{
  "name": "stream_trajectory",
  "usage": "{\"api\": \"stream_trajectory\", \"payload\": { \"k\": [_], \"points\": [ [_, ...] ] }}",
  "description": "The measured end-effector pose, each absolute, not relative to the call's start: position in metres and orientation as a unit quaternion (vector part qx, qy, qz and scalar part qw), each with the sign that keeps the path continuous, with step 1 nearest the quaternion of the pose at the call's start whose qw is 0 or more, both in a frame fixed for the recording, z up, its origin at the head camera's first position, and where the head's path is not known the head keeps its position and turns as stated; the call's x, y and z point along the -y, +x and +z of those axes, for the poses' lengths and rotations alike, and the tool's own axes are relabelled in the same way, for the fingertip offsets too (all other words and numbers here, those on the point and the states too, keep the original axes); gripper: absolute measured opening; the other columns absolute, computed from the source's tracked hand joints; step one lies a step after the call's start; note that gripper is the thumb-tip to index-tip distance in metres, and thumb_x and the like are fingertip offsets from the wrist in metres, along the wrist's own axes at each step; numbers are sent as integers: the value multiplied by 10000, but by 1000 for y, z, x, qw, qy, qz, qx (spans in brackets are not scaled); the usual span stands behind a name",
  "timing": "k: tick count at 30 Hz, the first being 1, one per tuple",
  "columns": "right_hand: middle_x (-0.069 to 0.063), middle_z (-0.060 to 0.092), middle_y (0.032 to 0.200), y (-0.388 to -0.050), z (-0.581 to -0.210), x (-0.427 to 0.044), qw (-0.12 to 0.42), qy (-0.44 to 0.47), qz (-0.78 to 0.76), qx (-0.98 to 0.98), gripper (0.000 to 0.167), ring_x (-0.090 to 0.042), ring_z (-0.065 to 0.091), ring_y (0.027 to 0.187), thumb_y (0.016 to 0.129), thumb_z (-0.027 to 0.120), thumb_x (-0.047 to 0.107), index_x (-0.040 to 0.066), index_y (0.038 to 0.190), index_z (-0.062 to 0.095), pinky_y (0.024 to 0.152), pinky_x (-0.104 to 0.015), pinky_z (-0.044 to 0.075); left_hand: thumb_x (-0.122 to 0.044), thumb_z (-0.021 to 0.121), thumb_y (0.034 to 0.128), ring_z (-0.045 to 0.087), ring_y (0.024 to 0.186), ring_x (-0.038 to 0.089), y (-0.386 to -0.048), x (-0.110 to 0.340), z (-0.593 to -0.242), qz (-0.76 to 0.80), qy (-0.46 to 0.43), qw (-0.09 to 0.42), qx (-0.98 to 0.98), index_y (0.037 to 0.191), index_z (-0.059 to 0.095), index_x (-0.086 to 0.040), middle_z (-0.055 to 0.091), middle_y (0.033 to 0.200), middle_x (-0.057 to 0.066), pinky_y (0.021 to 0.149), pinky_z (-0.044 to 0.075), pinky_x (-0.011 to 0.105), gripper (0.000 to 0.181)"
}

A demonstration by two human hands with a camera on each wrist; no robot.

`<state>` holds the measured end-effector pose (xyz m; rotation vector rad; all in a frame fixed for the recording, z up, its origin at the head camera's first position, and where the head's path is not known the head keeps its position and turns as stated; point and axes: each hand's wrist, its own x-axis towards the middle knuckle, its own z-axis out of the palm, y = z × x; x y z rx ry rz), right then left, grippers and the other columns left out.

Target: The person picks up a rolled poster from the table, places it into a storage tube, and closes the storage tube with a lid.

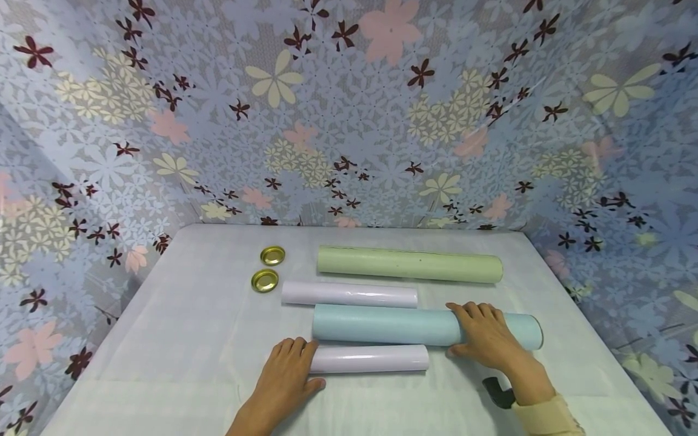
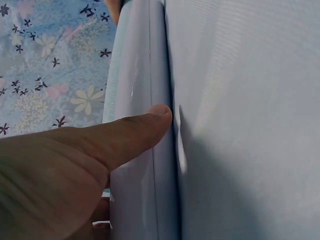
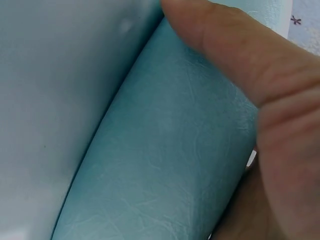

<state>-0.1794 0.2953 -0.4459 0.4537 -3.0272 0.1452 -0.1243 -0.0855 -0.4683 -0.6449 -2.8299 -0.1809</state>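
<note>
Nearest the front lies a glossy white roll [image 1: 373, 359]; my left hand [image 1: 286, 375] grips its left end, fingers over the far side and thumb on the near side. In the left wrist view the thumb [image 2: 135, 131] lies across this roll, over its lengthwise seam. Just behind it is a longer light blue roll [image 1: 387, 325]. My right hand [image 1: 488, 336] holds that one toward its right end, and its thumb [image 3: 235, 42] presses along the creased surface in the right wrist view. Both rolls rest on the table.
A second white roll [image 1: 349, 295] lies behind the blue one, and a pale green roll [image 1: 409, 264] farther back. Two shallow gold lids [image 1: 272, 255] sit at the back left. A black bent piece [image 1: 498, 393] is by the right wrist. Flowered cloth [image 1: 349, 121] surrounds the table.
</note>
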Motion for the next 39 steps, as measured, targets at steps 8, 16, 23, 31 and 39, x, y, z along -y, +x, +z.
{"api": "stream_trajectory", "payload": {
  "k": [8,16,23,31,39],
  "points": [
    [-161,574,1145,-181,-447,-294,49,156,33,986,887,-430,481,1128,605,856,405,80,1334,471,948,-626,339,-505,764,667,519,911,214,-127,87,-476,-65,-226,138,962,1100,558,-115,551,934,23,831,434,376,618],
    [-144,582,1127,-180,-450,-293,71,163,22,984,877,-399,504,1087,586,877,360,89,1315,473,921,-608,360,-514,755,674,514,925,206,-126,86,-475,-49,-225,137,963,1116,577,-134,556,955,22,818,425,378,610],
    [-133,590,1081,-181,-453,-295,89,169,20,981,839,-381,517,1045,573,884,334,87,1275,499,880,-587,376,-528,744,682,505,910,202,-128,86,-477,-50,-223,140,963,1115,577,-147,552,949,20,804,407,371,601],
    [-135,591,1077,-180,-455,-296,84,166,22,982,801,-378,518,1038,585,874,337,87,1254,512,860,-581,378,-507,729,717,480,889,189,-129,86,-478,-57,-221,118,967,1104,561,-166,522,907,-1,800,396,370,543],
    [-127,591,1078,-180,-456,-297,86,166,27,982,778,-363,515,1030,594,867,329,94,1248,516,861,-579,375,-493,732,721,477,892,186,-129,85,-477,-61,-216,109,968,1097,560,-170,517,904,-6,797,388,373,525]
  ]
}}
